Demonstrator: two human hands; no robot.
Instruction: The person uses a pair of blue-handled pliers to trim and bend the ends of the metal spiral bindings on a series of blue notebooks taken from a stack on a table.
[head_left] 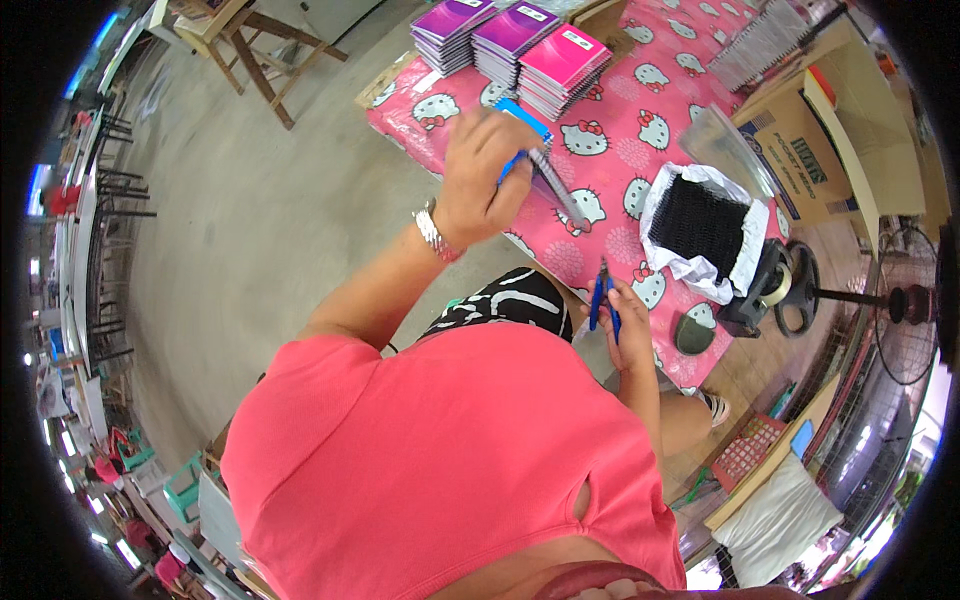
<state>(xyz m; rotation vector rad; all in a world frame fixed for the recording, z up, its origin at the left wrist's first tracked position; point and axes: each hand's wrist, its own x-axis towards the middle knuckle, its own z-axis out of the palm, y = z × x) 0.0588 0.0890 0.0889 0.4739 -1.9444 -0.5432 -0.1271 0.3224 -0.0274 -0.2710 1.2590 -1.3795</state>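
My left hand (478,175) is raised over the table's near left edge, fingers closed on a small spiral notebook (560,190). The notebook is tilted and seen nearly edge-on; blue shows at its upper end. Lower down, close to my body, my right hand (630,325) grips blue-handled cutting pliers (604,295), their jaws pointing up and away from me. A white bag of black spiral binding coils (697,228) lies to the right of the pliers. Three stacks of spiral notebooks stand at the far edge: two with purple covers (515,28), one pink (563,58).
A pink cartoon-print cloth (610,180) covers the table. At its right stand an open cardboard box (800,155), a clear plastic container (725,150), a tape dispenser (765,295) and a dark green rounded object (692,335). A fan (905,305) stands beyond. A wooden stool (260,45) is far left.
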